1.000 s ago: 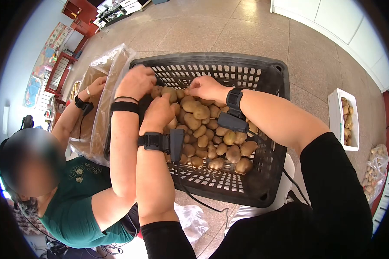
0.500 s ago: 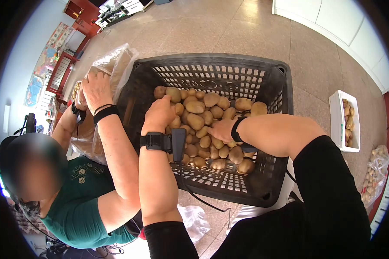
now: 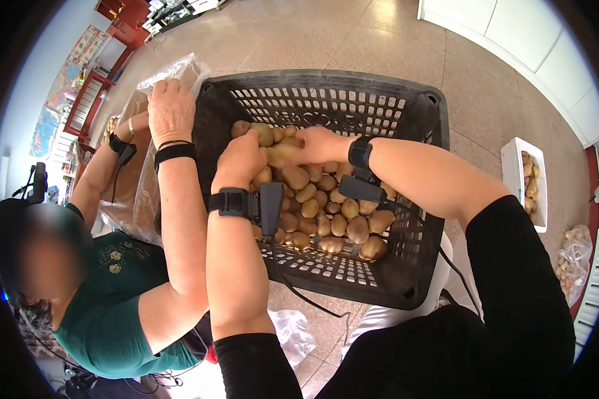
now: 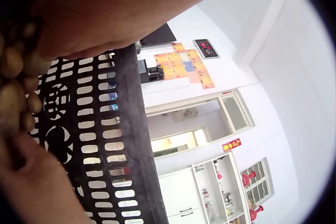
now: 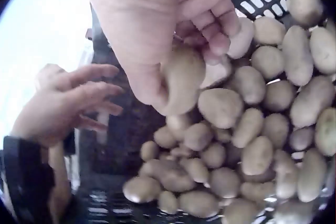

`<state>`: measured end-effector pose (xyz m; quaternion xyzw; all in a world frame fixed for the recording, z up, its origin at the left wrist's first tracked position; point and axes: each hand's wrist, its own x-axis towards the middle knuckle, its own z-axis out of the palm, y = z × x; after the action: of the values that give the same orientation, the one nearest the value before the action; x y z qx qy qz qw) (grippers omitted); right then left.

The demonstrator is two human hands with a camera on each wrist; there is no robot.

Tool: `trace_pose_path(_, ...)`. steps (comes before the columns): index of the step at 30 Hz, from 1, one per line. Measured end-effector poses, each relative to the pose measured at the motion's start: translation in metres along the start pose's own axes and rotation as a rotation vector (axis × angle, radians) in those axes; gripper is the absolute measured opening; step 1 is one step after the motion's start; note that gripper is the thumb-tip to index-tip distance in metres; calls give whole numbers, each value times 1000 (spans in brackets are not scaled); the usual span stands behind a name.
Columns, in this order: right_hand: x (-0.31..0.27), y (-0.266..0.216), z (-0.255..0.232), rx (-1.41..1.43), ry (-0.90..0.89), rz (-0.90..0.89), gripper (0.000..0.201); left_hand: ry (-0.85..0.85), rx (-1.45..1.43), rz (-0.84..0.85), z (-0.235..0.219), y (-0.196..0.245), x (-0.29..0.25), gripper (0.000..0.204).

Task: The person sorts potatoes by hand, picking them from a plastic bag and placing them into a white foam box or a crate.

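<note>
Many brown potatoes (image 3: pixel 357 229) lie in a black slatted basket (image 3: pixel 326 78). My right hand (image 3: pixel 321 145) is over the far-left part of the pile, and a blurred yellowish potato (image 3: pixel 283 154) is at its fingers. The right wrist view shows that potato (image 5: pixel 184 79) pinched between the thumb and fingers of my right hand (image 5: pixel 152 24). Close by on the left is my left hand (image 3: pixel 241 161), at the pile's left end, its fingertips partly hidden. In the right wrist view, my left hand (image 5: pixel 63 100) appears with spread fingers and nothing in them.
Another person (image 3: pixel 123 292) sits on the left, one hand (image 3: pixel 173 113) at the top of a clear plastic bag (image 3: pixel 180 70) beside the basket. A white box of potatoes (image 3: pixel 509 186) and a bagged pile (image 3: pixel 574 259) stand on the floor at right.
My right hand has moved from the middle of the pile back to its far-left part, now with a potato. The other person's near hand has gone from the basket to the bag.
</note>
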<state>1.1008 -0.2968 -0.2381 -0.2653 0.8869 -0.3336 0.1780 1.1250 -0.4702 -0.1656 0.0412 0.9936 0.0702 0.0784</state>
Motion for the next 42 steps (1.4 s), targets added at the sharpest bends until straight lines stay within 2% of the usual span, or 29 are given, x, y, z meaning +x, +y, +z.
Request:
trace_pose_path(2,1,-3,4,748,1,57,34,6,-15,11,-1,0,-1,28)
trace_pose_path(3,7,1,10,817,23,16,22,1,-18,10,-2,1,0,28)
trace_pose_path(4,6,6,13,820,20,21,22,-20,-35,-2,-3,2,0,33)
trace_pose_path(6,0,13,13,-1,-116,-140,18,-45,-49,-14,-2,1,1,38)
trace_pose_path(7,-4,15,16,-32,-439,55,18,-39,-32,2,0,-1,1,33)
trace_pose_path(8,-5,28,31,-262,-539,-124,17,-34,-15,19,1,-2,2,28)
trace_pose_path(9,-15,16,33,-507,-682,-198,15,-38,-12,18,2,-2,2,28)
trace_pose_path(10,-28,10,29,-627,-828,-152,14,-45,-11,21,2,-3,2,28)
trace_pose_path(12,-23,48,75,-725,-808,-111,27,-55,-11,23,4,-4,4,28)
trace_pose_path(13,-26,48,77,-725,-812,-112,27,-57,-6,35,6,-5,5,29)
trace_pose_path(15,-30,43,74,-661,-866,-177,43,-56,-8,42,7,-6,6,29)
trace_pose_path(16,-31,40,73,-664,-871,-180,43,-54,-25,59,7,-6,6,31)
trace_pose_path(18,-33,34,73,-746,-906,-174,52,-53,-39,75,5,-4,3,33)
trace_pose_path(22,-40,35,88,-868,-914,-274,53,-51,-40,104,3,-2,1,32)
trace_pose_path(24,-42,36,89,-837,-792,-421,54,-39,-45,114,2,-1,1,32)
trace_pose_path(25,-39,37,88,-844,-796,-421,54,-46,-47,105,2,0,0,33)
trace_pose_path(27,-32,18,67,-747,-1056,-168,48,-52,-56,93,1,2,-1,34)
trace_pose_path(28,-28,13,59,-752,-1064,-168,48,-52,-44,93,1,3,0,34)
trace_pose_path(30,-18,11,47,-731,-1024,42,43,-54,-45,83,1,4,-1,35)
trace_pose_path(31,-12,32,54,-805,-1004,-49,37,-60,-48,77,0,5,-1,35)
trace_pose_path(34,-31,33,40,-971,-931,-41,26,-59,-42,77,0,6,-1,35)
trace_pose_path(35,-41,27,46,-1044,-804,-51,18,-53,-40,80,0,5,-1,35)
trace_pose_path(36,-47,25,52,-1043,-803,-51,18,-53,-38,80,1,5,0,35)
trace_pose_path(38,-51,24,62,-1005,-691,41,23,-51,-31,87,3,3,1,34)
trace_pose_path(39,-52,21,62,-961,-783,43,36,-49,-33,83,4,2,2,34)
trace_pose_path(42,-58,36,74,-926,-932,33,37,-55,-36,95,7,2,3,32)
